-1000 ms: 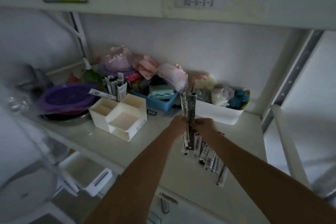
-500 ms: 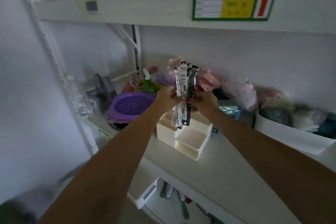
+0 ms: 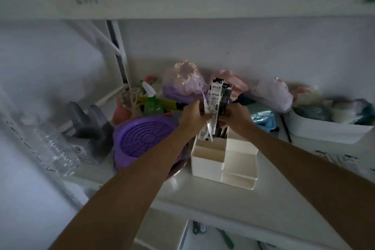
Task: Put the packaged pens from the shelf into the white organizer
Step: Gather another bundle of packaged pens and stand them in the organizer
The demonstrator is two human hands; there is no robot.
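A bundle of packaged pens, black and white sleeves, stands upright between both hands. My left hand grips it from the left and my right hand from the right. The lower ends of the packs dip into the tall back compartment of the white organizer, which sits on the shelf with stepped lower compartments at its front right. More packaged pens lie on the shelf at the far right, partly behind my right forearm.
A purple strainer bowl sits just left of the organizer, a green spray bottle behind it. Plastic-wrapped bundles line the back wall. A white bin of cloth items stands at right. A clear bottle is at left.
The bundle went from above the loose pens on the right to over the organizer. It has since come down, and its lower ends are now inside the back compartment.
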